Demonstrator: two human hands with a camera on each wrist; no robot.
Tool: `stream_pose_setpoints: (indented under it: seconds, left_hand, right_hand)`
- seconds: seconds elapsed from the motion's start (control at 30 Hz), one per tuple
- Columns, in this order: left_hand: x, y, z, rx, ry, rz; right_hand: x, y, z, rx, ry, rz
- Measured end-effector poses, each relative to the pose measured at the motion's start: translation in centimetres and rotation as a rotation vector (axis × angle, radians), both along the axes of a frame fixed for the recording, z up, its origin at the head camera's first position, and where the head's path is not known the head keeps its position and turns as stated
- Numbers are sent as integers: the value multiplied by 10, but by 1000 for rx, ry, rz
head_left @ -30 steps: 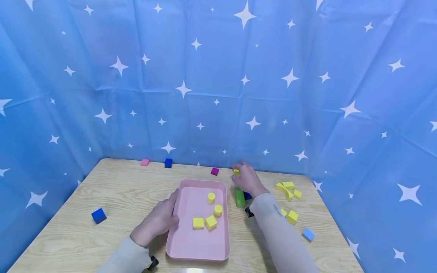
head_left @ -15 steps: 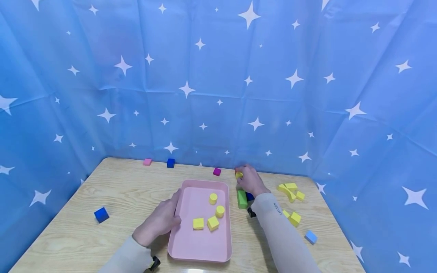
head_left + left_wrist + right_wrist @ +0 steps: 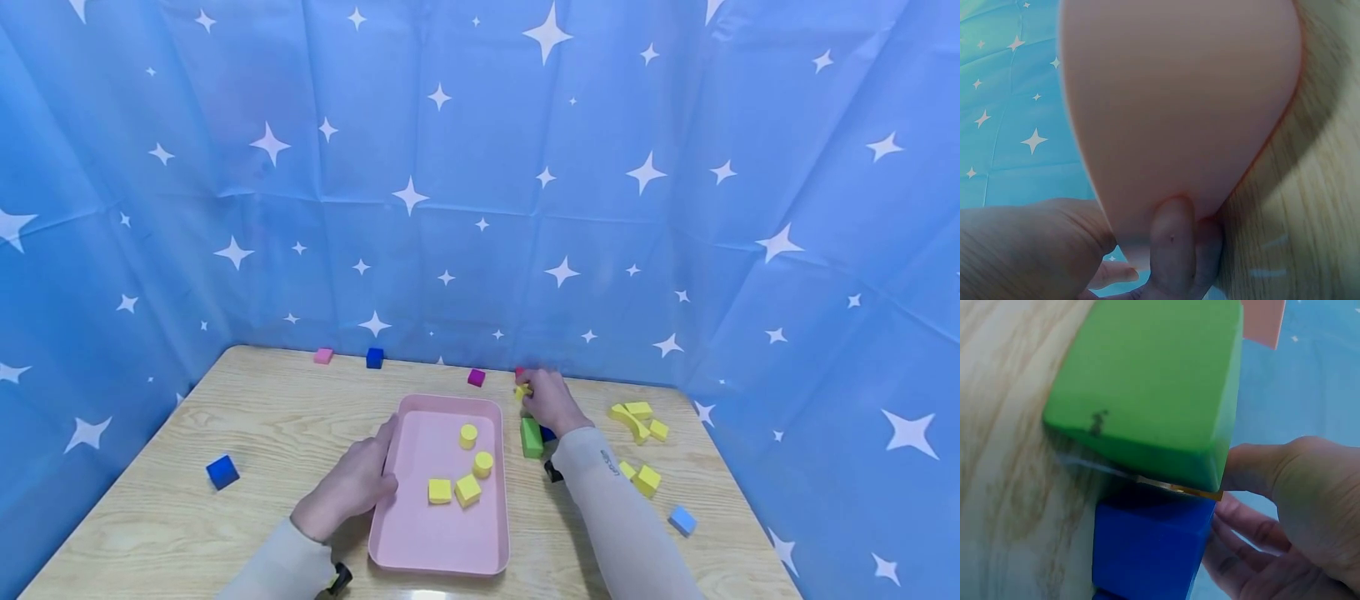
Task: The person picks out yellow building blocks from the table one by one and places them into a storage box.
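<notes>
In the head view my left hand (image 3: 351,482) grips the left wall of a pink tray (image 3: 438,554), thumb over the rim. The left wrist view shows fingers pressed against the tray's outer side (image 3: 1179,112). Several yellow blocks (image 3: 467,491) lie in the tray. Near the table's back edge my right hand (image 3: 553,402) pinches a small yellow block (image 3: 522,391), mostly covered by the fingers. A red block (image 3: 519,372) shows just behind it. Under the right wrist stand a green block (image 3: 532,438) and a dark blue block (image 3: 1150,547).
Several yellow blocks (image 3: 630,422) and a light blue block (image 3: 682,521) lie on the right of the wooden table (image 3: 277,400). A magenta block (image 3: 476,377), a pink block (image 3: 323,357) and a blue block (image 3: 375,358) line the back. Another blue block (image 3: 222,472) sits left. A starry curtain (image 3: 480,167) surrounds the table.
The right hand has drawn slightly back toward me with the yellow block, and more of the red block shows. One yellow block in the tray has shifted slightly right. The left hand stays on the tray.
</notes>
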State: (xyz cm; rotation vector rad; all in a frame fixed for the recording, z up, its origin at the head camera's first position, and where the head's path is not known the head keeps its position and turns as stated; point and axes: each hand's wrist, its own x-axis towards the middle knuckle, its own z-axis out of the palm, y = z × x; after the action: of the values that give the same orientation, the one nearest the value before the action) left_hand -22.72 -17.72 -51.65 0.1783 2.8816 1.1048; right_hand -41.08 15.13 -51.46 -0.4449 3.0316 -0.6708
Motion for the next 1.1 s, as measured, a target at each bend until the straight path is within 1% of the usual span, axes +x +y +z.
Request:
stream_pose_setpoints:
  seconds: [0.1,0.23,0.37,0.6,0.8,1.0,1.1]
  left_hand:
    - [0,0,1,-3,-10,3]
    - [0,1,0,1,-38,14]
    - [0,1,0,9,-68,22]
    - [0,1,1,-7,-16,3]
    - [1,1,0,1,-9,-4]
    - [1,1,-1,-2,-13,-2]
    - [1,1,-1,-1,-18,-1]
  right_hand:
    - [3,-1,1,-18,-8,0]
    - [9,-2,3,-45,23,21]
    - [18,-5,8,-67,46,32]
    - [37,-17,19,-96,57,24]
    - [53,-26,25,-119,76,45]
    - [68,-36,26,-129,58,21]
    - [76,-41,26,-142,45,24]
